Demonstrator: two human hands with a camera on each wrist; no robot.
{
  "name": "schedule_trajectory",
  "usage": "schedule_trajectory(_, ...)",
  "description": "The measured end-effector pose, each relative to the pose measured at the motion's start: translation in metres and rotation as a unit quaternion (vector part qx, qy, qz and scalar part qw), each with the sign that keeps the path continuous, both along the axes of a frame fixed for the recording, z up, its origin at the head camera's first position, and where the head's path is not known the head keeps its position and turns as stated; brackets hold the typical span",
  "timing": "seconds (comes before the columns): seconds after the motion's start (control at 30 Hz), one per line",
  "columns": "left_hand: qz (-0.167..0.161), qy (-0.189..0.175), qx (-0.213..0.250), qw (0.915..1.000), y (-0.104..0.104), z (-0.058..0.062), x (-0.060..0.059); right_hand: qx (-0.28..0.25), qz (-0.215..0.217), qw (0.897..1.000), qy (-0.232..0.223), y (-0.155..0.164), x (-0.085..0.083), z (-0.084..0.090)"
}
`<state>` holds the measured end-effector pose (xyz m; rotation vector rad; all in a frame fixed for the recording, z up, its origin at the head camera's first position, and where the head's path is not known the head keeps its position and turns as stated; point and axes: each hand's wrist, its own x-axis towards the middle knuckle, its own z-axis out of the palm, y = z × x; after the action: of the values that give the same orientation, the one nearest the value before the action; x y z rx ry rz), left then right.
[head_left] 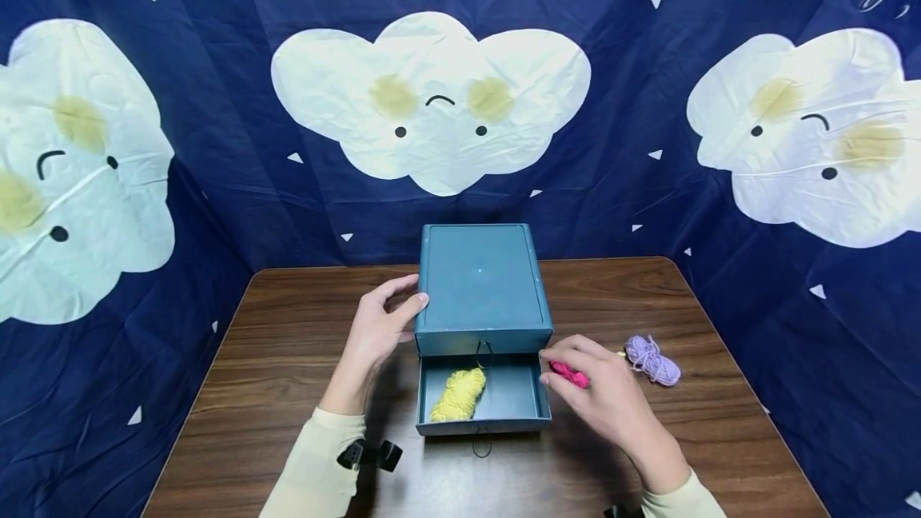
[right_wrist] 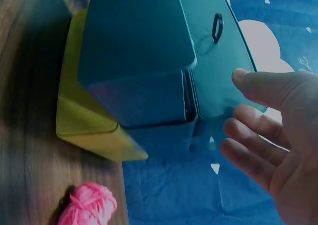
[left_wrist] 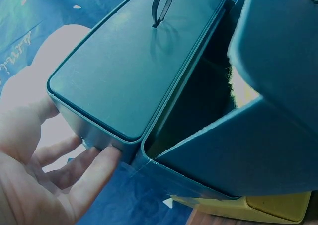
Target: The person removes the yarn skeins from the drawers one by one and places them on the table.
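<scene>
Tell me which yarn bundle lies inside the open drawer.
The yellow yarn bundle. The pink one is at the right hand; the purple one lies on the table.

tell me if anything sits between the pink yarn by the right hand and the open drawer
Nothing visible blocks it. The pink yarn lies on the table under the fingers of the right hand, just right of the open drawer. Only the drawer's low side wall separates them. Inside, yellow yarn fills the left part; the right part looks free.
</scene>
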<state>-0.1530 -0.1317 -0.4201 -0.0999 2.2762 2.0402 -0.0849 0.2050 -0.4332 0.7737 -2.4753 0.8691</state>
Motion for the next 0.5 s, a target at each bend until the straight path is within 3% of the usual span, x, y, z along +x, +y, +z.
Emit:
schedule_trajectory(0.2,0.005,-0.004,0.000,1.0000,-0.001,-0.003,0.000,0.004,0.051,0.998,-0.029,-0.015,0.001,-0.005)
schedule_trajectory(0.5,0.002,-0.006,0.008,0.9999,0.001,-0.001,0.000,0.056,0.077,0.995,-0.033,-0.036,-0.004,-0.010)
